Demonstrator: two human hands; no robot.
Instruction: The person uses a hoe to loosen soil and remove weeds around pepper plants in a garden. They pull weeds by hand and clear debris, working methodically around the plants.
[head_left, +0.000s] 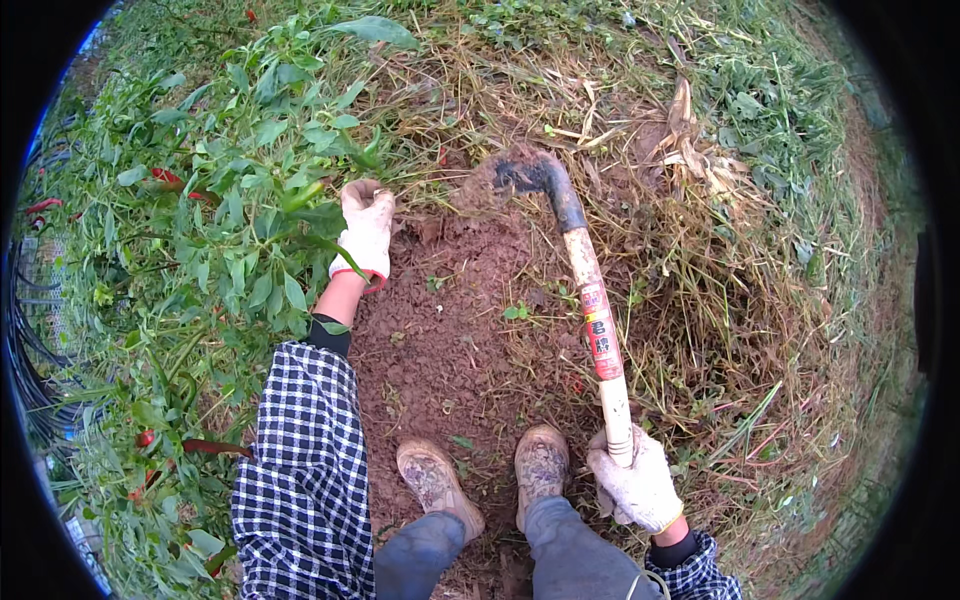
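Note:
My right hand (636, 480), in a soiled white knit glove, grips the butt of a short wooden-handled hand hoe (576, 259). Its dark metal neck bends left at the top, and soil and loose plant debris hide most of the blade. My left hand (366, 229), in a similar glove with a red cuff edge, is beside a chilli pepper plant (262, 172), near a green chilli (341, 255). Thumb and fingers curl towards each other close to some grass; whether they hold a stem is unclear. Below both hands lies bare reddish soil (442, 322).
My muddy shoes (439, 480) stand on the soil. Cut weeds and dry grass (690, 300) are heaped at the right, with dried stalks (682, 142) farther up. Red chillies (166, 176) hang among the leaves at left. Dark hoses (34, 375) lie along the left rim.

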